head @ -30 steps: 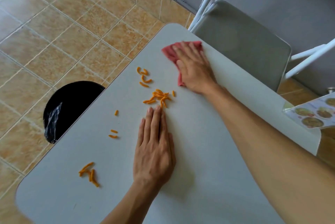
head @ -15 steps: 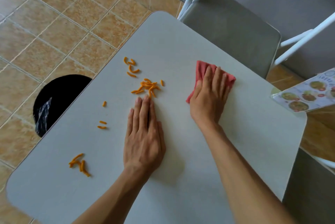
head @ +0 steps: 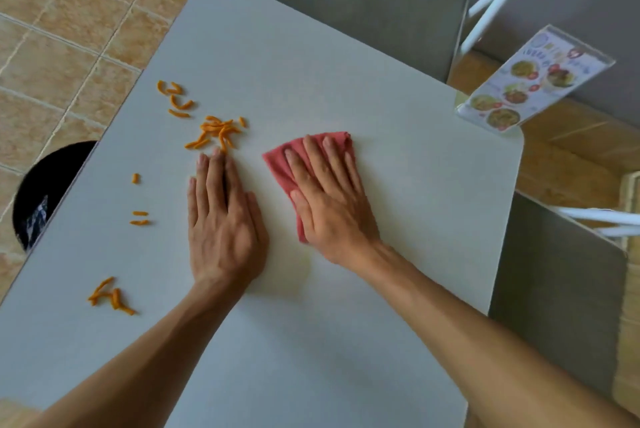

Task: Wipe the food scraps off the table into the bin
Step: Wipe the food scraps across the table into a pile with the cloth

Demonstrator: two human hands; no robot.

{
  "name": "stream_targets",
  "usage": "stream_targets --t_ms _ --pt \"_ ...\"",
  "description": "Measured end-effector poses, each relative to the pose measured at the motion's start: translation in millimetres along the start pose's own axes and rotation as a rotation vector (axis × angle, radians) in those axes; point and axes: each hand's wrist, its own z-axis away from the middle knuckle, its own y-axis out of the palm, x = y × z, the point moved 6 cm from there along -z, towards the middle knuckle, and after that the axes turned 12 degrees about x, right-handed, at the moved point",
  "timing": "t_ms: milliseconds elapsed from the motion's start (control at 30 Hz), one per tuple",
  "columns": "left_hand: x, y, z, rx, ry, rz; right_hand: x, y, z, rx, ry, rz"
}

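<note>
Orange food scraps lie on the white table [head: 346, 64]: a main pile [head: 216, 133] at the left middle, a few curved pieces [head: 175, 98] beyond it, small bits [head: 138, 218] toward the left edge, and a cluster [head: 109, 297] at the near left. My left hand [head: 221, 216] rests flat on the table, fingers together, its tips touching the main pile. Beside it, my right hand [head: 329, 195] presses flat on a red cloth [head: 280, 168]. The black-lined bin [head: 45, 192] stands on the floor just past the table's left edge.
A grey folding chair [head: 363, 5] stands at the far side and another [head: 561, 296] at the right. A menu card in a clear stand [head: 530, 81] sits on the table's far right corner. Tan floor tiles lie to the left.
My right hand has slid the red cloth from the table's far edge back toward me and to the left, ending close beside my left hand. The left hand stayed put.
</note>
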Motion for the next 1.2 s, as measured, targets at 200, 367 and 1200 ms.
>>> stream_targets --t_ms 200,367,1200 --pt "-2.5 1.4 -1.1 -0.009 0.009 -0.014 -132.6 -18.4 39.0 -0.070 0.602 -0.038" --pt "-5.1 1.7 0.8 -0.022 0.002 -0.018 -65.1 0.7 70.8 -0.138 0.694 -0.102" --pt "61.8 -2.4 101.6 0.135 0.057 -0.047 99.5 28.4 30.4 -0.061 0.051 -0.063"
